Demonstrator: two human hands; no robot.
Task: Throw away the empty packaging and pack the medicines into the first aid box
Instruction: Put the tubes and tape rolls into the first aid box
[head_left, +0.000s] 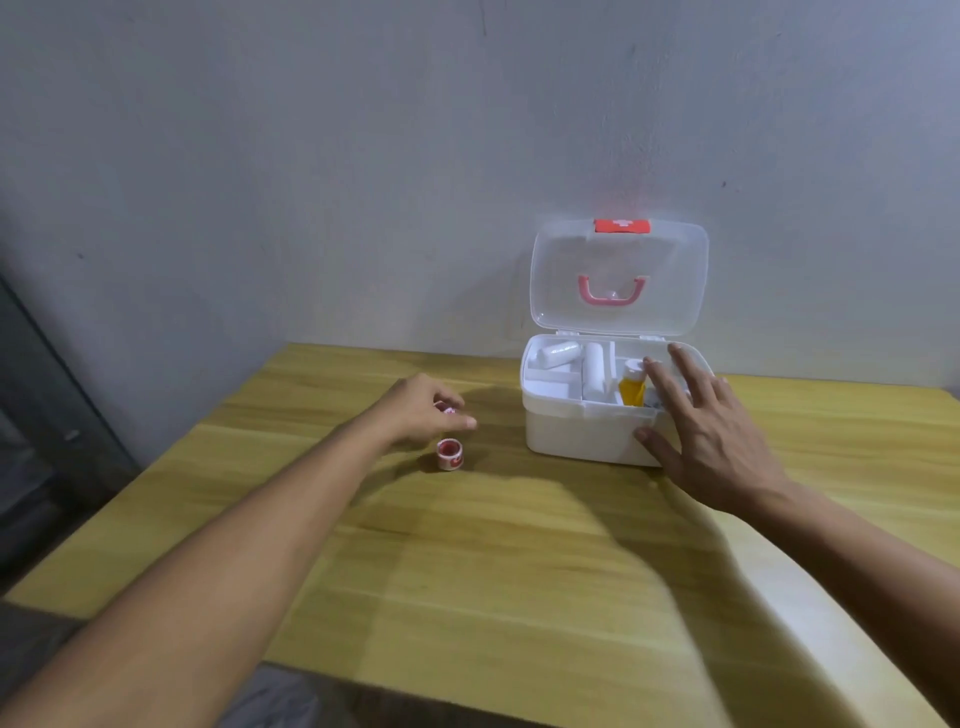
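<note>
A white first aid box (576, 434) stands open on the wooden table, its clear lid (618, 275) upright against the wall. Inside lie white bandage rolls (592, 371) and a yellow bottle (632, 387). My right hand (696, 421) rests with spread fingers on the box's front right corner, thumb against its front wall. My left hand (423, 410) hovers left of the box, fingers closed around a small red and white item (444, 408). Just below that hand a small red and white tape roll (449, 453) stands on the table.
The table (467, 545) meets a grey wall at the back; its left edge and near edge drop to a dark floor. A dark object stands at the far left (31, 415).
</note>
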